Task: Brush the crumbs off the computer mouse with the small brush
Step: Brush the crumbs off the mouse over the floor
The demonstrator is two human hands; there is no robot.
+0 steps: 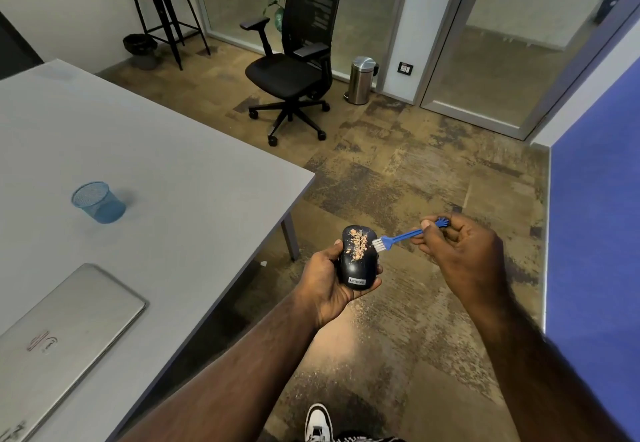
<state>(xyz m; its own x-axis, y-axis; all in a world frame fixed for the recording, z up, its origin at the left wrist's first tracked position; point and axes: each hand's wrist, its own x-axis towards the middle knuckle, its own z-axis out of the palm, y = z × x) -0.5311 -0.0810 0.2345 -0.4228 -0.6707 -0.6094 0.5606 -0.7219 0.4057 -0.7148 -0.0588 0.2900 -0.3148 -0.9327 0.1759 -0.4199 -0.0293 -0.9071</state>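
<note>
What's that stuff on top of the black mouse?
Tan crumbs lie scattered on the mouse, the small brush bristles beside them. The left hand hides its underside.

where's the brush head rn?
Head view, centre-low: the brush bristles sit at the right edge of the mouse, beside the crumbs; right hand pinches its handle.

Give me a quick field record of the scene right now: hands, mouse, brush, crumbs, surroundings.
left hand: grips the mouse from below, held over the floor beside the table
right hand: pinches the brush by its handle end
brush bristles: at the mouse's right edge
crumbs: mostly on the mouse's front half
on table: closed laptop, blue mesh cup
</note>
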